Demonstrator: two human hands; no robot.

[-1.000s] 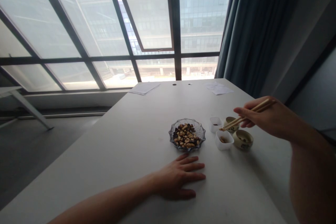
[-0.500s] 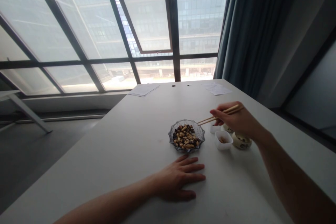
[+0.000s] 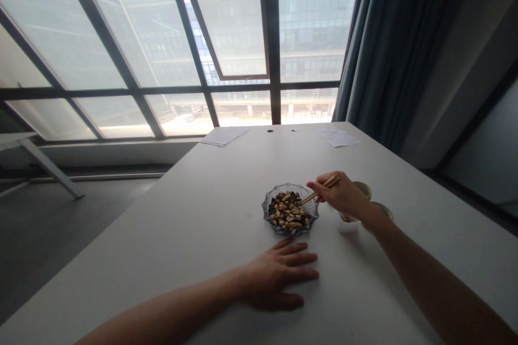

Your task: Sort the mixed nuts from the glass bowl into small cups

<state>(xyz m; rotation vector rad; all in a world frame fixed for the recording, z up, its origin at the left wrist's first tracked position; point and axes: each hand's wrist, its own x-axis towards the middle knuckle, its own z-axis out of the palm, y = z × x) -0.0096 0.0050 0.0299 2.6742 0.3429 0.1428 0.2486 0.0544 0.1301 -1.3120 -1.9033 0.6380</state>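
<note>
My right hand (image 3: 338, 191) is closed around a pair of wooden chopsticks (image 3: 319, 191). Their tips reach into a scalloped clear glass bowl (image 3: 267, 223), at the right side of a mix of peanuts and dark pieces (image 3: 288, 209). Whether the tips pinch anything is too small to tell. My left hand (image 3: 281, 274) lies flat on the table just in front of the bowl, fingers spread and holding nothing. Under my right wrist stands a small white plastic cup (image 3: 347, 225), partly hidden, with something brown inside.
Two round pale pots (image 3: 362, 188) stand behind my right wrist, partly covered by it. On the white table (image 3: 194, 215), papers (image 3: 224, 136) lie at the far left and more sheets (image 3: 340, 137) at the far right. Windows and a dark curtain (image 3: 380, 54) rise beyond.
My right hand has moved left and lower, bringing the chopstick tips from the bowl's rim down into it. My left hand stays in place. The view has shifted slightly.
</note>
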